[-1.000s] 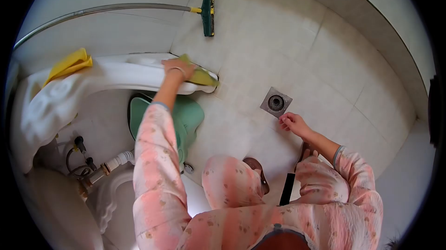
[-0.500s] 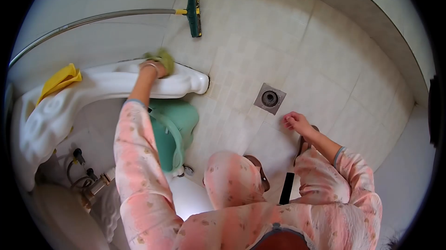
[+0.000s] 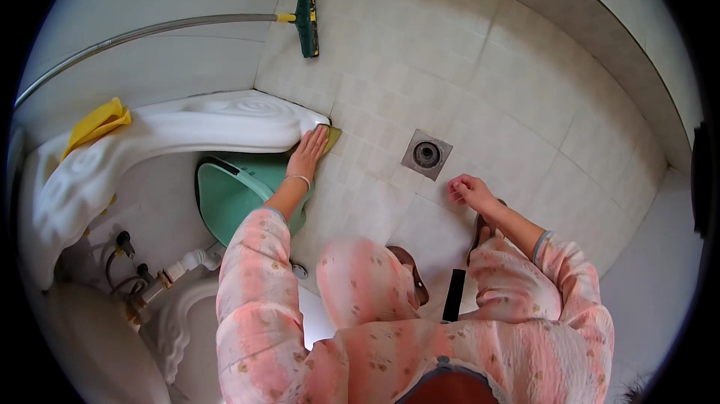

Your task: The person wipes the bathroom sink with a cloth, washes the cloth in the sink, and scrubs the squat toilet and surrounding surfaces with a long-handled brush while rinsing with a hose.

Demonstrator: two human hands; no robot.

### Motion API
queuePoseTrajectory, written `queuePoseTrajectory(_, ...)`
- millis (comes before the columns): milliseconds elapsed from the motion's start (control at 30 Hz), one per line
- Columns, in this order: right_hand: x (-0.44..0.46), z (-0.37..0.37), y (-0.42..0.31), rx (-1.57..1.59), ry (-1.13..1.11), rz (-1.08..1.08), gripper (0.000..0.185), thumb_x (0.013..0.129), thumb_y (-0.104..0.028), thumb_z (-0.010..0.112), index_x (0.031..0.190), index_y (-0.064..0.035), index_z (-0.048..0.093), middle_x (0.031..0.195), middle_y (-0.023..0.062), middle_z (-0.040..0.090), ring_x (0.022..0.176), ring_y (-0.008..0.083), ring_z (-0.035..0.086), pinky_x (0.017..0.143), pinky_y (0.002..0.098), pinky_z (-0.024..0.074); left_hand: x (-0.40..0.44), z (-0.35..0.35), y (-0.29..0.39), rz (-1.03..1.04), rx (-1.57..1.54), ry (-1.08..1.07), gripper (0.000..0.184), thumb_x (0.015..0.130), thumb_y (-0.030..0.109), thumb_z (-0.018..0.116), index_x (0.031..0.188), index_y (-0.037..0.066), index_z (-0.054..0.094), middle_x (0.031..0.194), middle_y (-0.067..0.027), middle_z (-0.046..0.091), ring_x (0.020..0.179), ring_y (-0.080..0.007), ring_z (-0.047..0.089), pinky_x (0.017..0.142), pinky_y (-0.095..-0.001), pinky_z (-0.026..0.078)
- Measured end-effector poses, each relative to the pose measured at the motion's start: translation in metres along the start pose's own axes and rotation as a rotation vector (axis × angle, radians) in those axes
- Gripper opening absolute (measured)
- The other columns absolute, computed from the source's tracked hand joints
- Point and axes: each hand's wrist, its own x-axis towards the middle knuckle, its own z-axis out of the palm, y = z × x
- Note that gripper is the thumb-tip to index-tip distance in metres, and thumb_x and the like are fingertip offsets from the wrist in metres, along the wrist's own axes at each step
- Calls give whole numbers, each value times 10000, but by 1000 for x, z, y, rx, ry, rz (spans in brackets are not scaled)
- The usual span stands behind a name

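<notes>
My left hand (image 3: 306,153) lies over an olive-green cloth (image 3: 332,140), fingers extended, pressing it against the rounded end of a long white moulded ceramic piece (image 3: 225,125). Part of the cloth sticks out past the fingertips; the rest is hidden beneath the hand. Just below that forearm a green bucket (image 3: 229,198) is partly covered by the arm. My right hand (image 3: 472,192) hangs in front of my knee with its fingers curled in, and nothing shows in it. Close by, a square metal floor drain (image 3: 427,154) is set in the tiles.
A yellow cloth (image 3: 96,126) drapes over the ceramic piece at the left. A mop with a green head (image 3: 306,23) and long metal handle leans along the wall. Pipes and hoses (image 3: 146,284) sit at lower left. Pale tiles (image 3: 420,59) cover the floor.
My left hand has slid the green cloth right and down along the ceramic piece to its end. More of the bucket's opening shows. My right hand stays nearly in place.
</notes>
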Motion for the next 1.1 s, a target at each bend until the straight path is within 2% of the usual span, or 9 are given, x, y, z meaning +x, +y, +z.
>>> queuePoseTrajectory(100, 0, -4, 5, 2, 6, 30, 209, 910, -181, 422, 970, -33, 558, 881, 41, 598, 755, 120, 587, 679, 258, 470, -21, -15, 3, 2, -73, 23, 494, 849, 233, 434, 1321, 93, 386, 1412, -109, 308, 1325, -235, 243, 1083, -379, 171)
queuePoseTrajectory(200, -5, -5, 2, 63, 7, 63, 209, 914, -188, 428, 960, -33, 561, 882, 51, 602, 742, 126, 590, 670, 263, 477, -52, -41, -10, -273, -1119, -404, 301, 831, 145, 417, 1110, 140, 529, 1015, -157, 613, 934, -315, 592, 826, -407, 462)
queuePoseTrajectory(300, -5, -9, -2, 20, -4, 59, 212, 916, -194, 429, 954, -34, 563, 875, 55, 609, 734, 134, 598, 657, 267, 483, -106, -54, -54, -930, -1232, 117, 228, 833, 101, 434, 1030, 136, 544, 876, -162, 609, 770, -372, 580, 638, -496, 442)
queuePoseTrajectory(367, -1, -12, -8, 0, 8, 44, 214, 916, -195, 428, 955, -34, 563, 872, 56, 612, 732, 136, 600, 652, 267, 483, -144, -39, -95, -1249, -982, 627, 200, 886, 153, 417, 999, 41, 539, 906, -211, 589, 854, -387, 562, 741, -464, 436)
queuePoseTrajectory(500, 7, -9, -23, -20, 30, -5, 226, 917, -202, 423, 960, -29, 562, 869, 61, 618, 742, 143, 608, 654, 268, 483, -181, 33, -189, -1935, -1216, 697, 445, 938, 290, 332, 1120, -94, 466, 1127, -254, 521, 993, -420, 509, 825, -429, 426)
queuePoseTrajectory(633, 8, 3, -42, -60, 8, -5, 250, 917, -216, 412, 980, -25, 561, 892, 68, 623, 760, 148, 614, 666, 268, 482, -106, 41, -194, -2207, -1347, 1023, 535, 953, 352, 243, 1144, -113, 424, 1184, -273, 477, 1068, -379, 482, 916, -397, 391)
queuePoseTrajectory(867, 6, -4, -36, -112, -48, 8, 259, 914, -221, 417, 999, -21, 558, 910, 82, 623, 793, 155, 609, 687, 279, 486, 0, -16, -31, -2056, -1647, 895, 470, 958, 262, 268, 1182, -133, 390, 1174, -343, 451, 1071, -454, 458, 924, -434, 380)
queuePoseTrajectory(1033, -3, 3, -48, -113, -14, 55, 248, 910, -201, 419, 1024, -23, 547, 917, 89, 624, 774, 159, 611, 685, 281, 490, -16, -74, 5, -1465, -3023, -118, 392, 929, 337, 397, 1117, 11, 506, 1006, -132, 587, 903, -212, 565, 722, -346, 472)
queuePoseTrajectory(1100, -5, 7, -61, -121, -36, 53, 249, 913, -198, 414, 1032, -23, 545, 928, 94, 626, 772, 165, 615, 687, 282, 491, -48, -72, -15, -1548, -2736, 91, 421, 922, 370, 412, 1109, 7, 510, 996, -125, 585, 891, -203, 562, 726, -334, 469)
